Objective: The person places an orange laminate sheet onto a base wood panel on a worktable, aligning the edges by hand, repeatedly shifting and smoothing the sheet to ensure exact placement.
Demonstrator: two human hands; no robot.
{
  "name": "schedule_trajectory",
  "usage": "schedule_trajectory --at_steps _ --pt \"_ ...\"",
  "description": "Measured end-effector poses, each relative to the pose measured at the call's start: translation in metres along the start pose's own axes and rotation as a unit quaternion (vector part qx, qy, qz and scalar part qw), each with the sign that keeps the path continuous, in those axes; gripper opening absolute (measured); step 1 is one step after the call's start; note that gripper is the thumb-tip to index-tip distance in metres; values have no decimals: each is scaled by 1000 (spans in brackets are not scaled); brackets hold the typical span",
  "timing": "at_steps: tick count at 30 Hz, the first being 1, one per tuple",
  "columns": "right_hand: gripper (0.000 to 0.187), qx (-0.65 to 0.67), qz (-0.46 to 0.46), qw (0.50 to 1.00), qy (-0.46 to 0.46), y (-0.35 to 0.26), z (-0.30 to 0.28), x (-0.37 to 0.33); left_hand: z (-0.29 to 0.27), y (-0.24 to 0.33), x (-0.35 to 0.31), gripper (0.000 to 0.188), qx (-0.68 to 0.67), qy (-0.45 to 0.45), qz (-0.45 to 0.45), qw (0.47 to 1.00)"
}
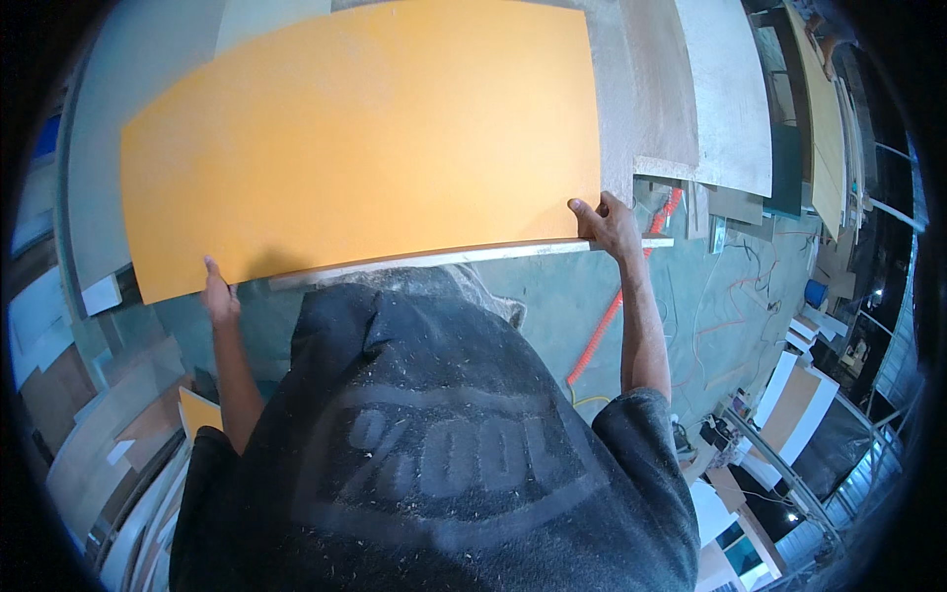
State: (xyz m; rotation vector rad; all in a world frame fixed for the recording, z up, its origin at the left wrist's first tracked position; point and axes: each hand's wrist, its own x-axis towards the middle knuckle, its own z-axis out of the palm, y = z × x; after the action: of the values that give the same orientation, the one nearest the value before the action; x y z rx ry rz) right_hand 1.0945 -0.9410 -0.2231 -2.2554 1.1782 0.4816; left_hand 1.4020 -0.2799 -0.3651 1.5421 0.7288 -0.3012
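A large orange-yellow panel (365,148) lies flat across the work surface in front of me, its long near edge toward my body. At its near left, my left hand (221,295) grips that edge, thumb up on top and fingers mostly hidden beneath. Close to the near right corner, my right hand (610,225) pinches the edge, thumb on the face. Under the near edge runs a pale narrow strip (464,256), which sticks out to the right past my right hand.
Grey boards (617,89) and a white sheet (730,99) lie beyond the panel's right side. A red coiled hose (598,340) hangs to the floor at right. Stacked offcuts (99,414) stand at lower left. Another person's hand (827,49) shows at far upper right.
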Motion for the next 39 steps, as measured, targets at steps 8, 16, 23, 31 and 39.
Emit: schedule_trajectory --at_steps 8,16,23,31,39 --pt "66 42 -133 966 218 -75 58 -73 109 72 -28 81 597 272 371 657" --pt "107 -127 -272 945 133 -173 173 -108 440 118 -116 80 536 -264 547 587" --pt "87 -160 -323 915 181 -165 177 -98 463 126 -140 84 652 -287 430 555" --pt "96 -114 -350 914 170 -184 157 -62 492 138 -114 82 661 -279 427 550" --pt "106 -227 -352 884 206 -210 145 11 545 174 -76 81 645 -283 421 571"
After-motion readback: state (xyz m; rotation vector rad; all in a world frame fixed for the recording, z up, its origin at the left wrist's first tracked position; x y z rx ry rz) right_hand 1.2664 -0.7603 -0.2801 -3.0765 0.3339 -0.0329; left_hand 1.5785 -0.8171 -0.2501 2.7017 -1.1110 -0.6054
